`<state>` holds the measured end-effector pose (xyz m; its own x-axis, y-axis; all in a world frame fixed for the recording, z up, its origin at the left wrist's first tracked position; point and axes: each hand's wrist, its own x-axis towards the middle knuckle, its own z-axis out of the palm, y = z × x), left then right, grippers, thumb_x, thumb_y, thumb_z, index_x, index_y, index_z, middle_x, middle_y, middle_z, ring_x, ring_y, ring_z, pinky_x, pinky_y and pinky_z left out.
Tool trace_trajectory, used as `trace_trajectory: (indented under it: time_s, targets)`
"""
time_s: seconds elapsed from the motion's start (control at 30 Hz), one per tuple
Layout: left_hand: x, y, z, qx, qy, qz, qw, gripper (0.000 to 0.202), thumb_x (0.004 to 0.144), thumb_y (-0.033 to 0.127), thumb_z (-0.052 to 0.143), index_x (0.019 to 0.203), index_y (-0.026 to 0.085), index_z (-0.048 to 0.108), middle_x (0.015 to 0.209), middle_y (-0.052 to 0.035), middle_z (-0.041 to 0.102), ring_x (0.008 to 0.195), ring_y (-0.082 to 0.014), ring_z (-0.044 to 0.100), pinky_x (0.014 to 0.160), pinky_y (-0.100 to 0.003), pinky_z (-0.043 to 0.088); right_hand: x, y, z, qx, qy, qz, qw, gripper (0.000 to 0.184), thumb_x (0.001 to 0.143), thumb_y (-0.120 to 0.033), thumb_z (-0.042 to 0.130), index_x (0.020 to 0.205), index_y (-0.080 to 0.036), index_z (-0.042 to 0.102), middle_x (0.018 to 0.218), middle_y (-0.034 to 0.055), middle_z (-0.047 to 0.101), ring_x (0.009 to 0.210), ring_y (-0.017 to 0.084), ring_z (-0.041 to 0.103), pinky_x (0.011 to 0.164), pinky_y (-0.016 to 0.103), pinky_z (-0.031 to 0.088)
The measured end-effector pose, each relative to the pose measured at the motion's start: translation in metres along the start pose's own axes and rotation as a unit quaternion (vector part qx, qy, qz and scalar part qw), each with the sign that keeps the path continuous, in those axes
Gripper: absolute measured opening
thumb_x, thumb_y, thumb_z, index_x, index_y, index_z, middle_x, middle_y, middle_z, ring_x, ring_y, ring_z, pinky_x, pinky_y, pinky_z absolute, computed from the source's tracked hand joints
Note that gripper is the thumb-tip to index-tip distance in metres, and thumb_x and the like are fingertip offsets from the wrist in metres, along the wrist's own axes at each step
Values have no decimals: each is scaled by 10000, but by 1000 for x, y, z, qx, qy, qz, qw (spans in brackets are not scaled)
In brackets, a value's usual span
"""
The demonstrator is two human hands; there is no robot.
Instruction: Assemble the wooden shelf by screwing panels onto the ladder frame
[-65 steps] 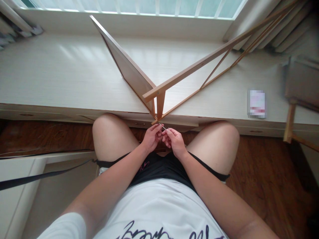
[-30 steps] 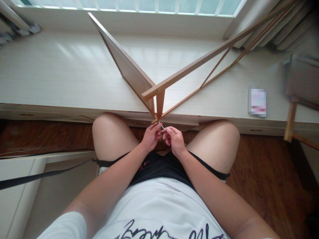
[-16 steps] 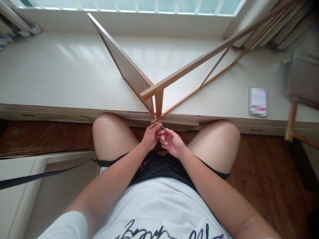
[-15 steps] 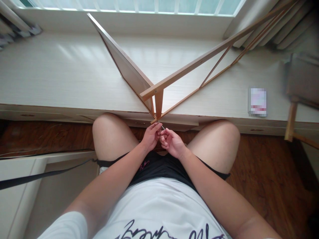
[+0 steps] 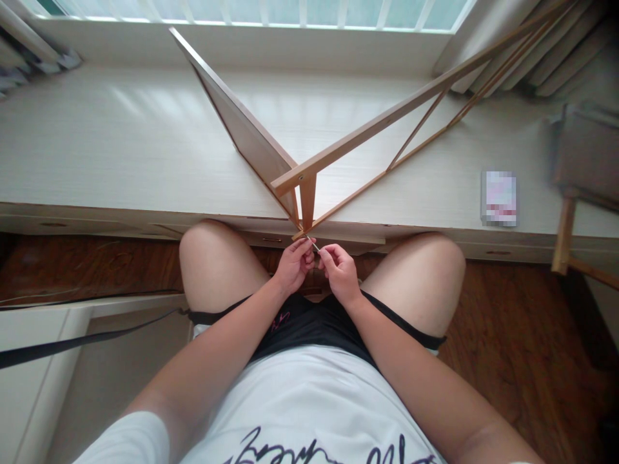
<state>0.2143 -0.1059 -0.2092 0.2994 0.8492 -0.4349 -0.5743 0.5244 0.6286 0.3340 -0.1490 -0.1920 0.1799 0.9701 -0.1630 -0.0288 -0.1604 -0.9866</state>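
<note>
A wooden frame (image 5: 358, 138) of long slats rises from between my knees and slants to the upper right. Its lower corner meets a flat panel with a wooden edge (image 5: 242, 116) leaning to the left. At that corner my left hand (image 5: 294, 265) is closed, its fingertips pinching close to the wood. My right hand (image 5: 340, 270) pinches the near end of a thin metal rod (image 5: 314, 245) that looks like a hex key. The rod's far end reaches the corner by my left fingertips, where its tip is hidden.
Behind the frame stretches a pale bench top (image 5: 97, 148) with drawers in its front. A small blurred packet (image 5: 500, 198) lies on it at right. A chair-like piece with a wooden leg (image 5: 563, 235) stands far right. A dark strap (image 5: 97, 340) crosses at left.
My right hand has turned and shifted slightly right, away from my left hand, now pinching the rod's end. The left hand, frame and panel look almost unchanged.
</note>
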Motion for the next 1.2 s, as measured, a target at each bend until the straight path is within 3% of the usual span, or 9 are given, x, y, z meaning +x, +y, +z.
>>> trace_trajectory:
  time_s: [0.23, 0.53, 1.2]
  targets:
    - [-2, 1, 0, -7, -5, 0, 1000, 249, 719, 293, 728, 901, 144, 646, 621, 52, 423, 507, -36, 401, 431, -172, 298, -1, 1, 0, -81, 6, -48, 996, 192, 859, -404, 571, 892, -224, 630, 674, -1, 585, 587, 149, 512, 602, 258, 423]
    - [-4, 1, 0, -11, 6, 8, 1000, 268, 693, 292, 752, 897, 146, 656, 600, 57, 417, 506, -34, 404, 437, -167, 302, -4, -5, -2, -156, -3, -81, 984, 185, 888, -400, 533, 917, -232, 607, 688, -3, 582, 586, 146, 498, 588, 255, 385]
    - [0, -1, -4, -22, -17, 0, 1000, 212, 754, 264, 707, 908, 136, 637, 626, 52, 410, 509, -37, 394, 434, -176, 276, 1, 5, 0, -167, 2, -82, 983, 261, 927, -413, 461, 933, -194, 602, 680, -2, 604, 596, 144, 565, 598, 245, 430]
